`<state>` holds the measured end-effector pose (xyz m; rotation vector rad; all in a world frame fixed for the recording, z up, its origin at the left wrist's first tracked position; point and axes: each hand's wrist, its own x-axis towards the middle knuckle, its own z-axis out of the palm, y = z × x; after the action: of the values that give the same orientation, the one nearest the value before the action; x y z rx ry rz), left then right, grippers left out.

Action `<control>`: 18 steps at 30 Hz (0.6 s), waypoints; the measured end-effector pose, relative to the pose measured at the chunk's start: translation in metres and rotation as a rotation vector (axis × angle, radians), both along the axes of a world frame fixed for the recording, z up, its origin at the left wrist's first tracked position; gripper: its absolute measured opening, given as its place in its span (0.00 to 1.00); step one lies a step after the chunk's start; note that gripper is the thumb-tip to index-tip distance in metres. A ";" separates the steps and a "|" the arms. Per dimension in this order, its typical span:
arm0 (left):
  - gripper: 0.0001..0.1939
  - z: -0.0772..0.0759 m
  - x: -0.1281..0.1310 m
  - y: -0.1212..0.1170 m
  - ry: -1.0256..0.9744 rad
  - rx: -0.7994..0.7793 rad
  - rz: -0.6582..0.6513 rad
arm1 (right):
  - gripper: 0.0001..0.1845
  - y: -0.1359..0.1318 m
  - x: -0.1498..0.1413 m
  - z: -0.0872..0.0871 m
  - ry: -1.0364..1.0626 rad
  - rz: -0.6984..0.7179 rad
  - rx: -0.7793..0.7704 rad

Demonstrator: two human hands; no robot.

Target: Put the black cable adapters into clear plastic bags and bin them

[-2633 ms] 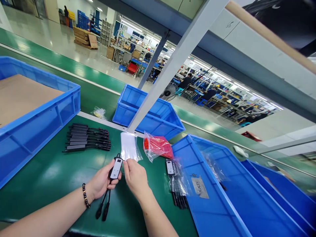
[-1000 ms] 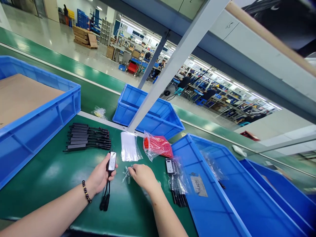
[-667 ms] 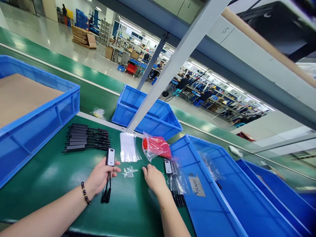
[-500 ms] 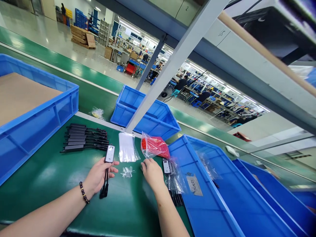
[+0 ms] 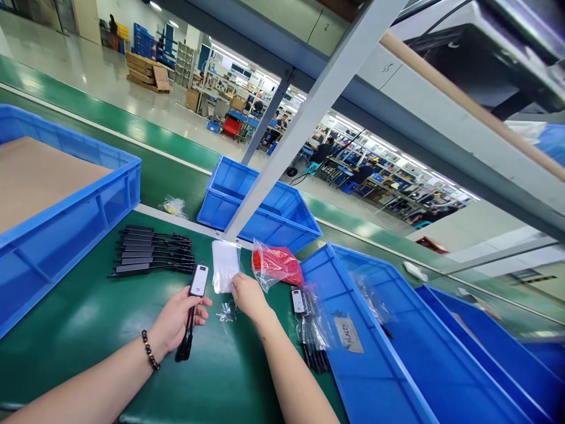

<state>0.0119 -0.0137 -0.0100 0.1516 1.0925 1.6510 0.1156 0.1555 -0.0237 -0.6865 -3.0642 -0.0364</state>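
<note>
My left hand [image 5: 183, 315] is closed around a small device [image 5: 200, 280] with a white face and dark edges; its short black cables [image 5: 186, 341] hang below the fingers. At the lower right corner of a stack of clear plastic bags [image 5: 224, 265] is my right hand [image 5: 251, 297], its fingers curled together and touching the stack. Whether a bag is between those fingertips is hidden. Just below the stack lie small clear plastic pieces [image 5: 226, 312]. Left of the bags, several black devices with cables [image 5: 136, 250] lie in a row.
A red bag with orange-red bits [image 5: 280, 265] lies right of the stack. Bagged devices [image 5: 311, 321] lie against a tilted blue bin [image 5: 366, 347]. Another blue bin [image 5: 265, 206] stands behind a slanted metal post [image 5: 304, 118]. A large blue crate [image 5: 101, 194] borders the left.
My right hand has moved left, from beside the red bag to the corner of the clear bags. My left hand still holds the device, nearly in place.
</note>
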 end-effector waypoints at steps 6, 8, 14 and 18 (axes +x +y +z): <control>0.08 -0.002 0.000 0.000 0.015 -0.002 -0.014 | 0.09 0.000 0.000 0.006 0.027 -0.001 -0.001; 0.08 -0.003 0.000 0.000 0.012 -0.002 -0.011 | 0.07 -0.003 0.000 0.008 -0.016 0.073 0.004; 0.07 -0.002 0.001 0.001 0.027 -0.009 -0.032 | 0.10 -0.004 -0.004 0.010 -0.052 0.071 0.010; 0.07 0.001 0.000 0.001 0.029 -0.011 -0.033 | 0.09 0.003 -0.004 0.008 0.002 -0.018 -0.028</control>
<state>0.0123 -0.0129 -0.0087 0.1859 1.1145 1.6174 0.1113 0.1584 -0.0154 -0.7143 -3.0627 0.0068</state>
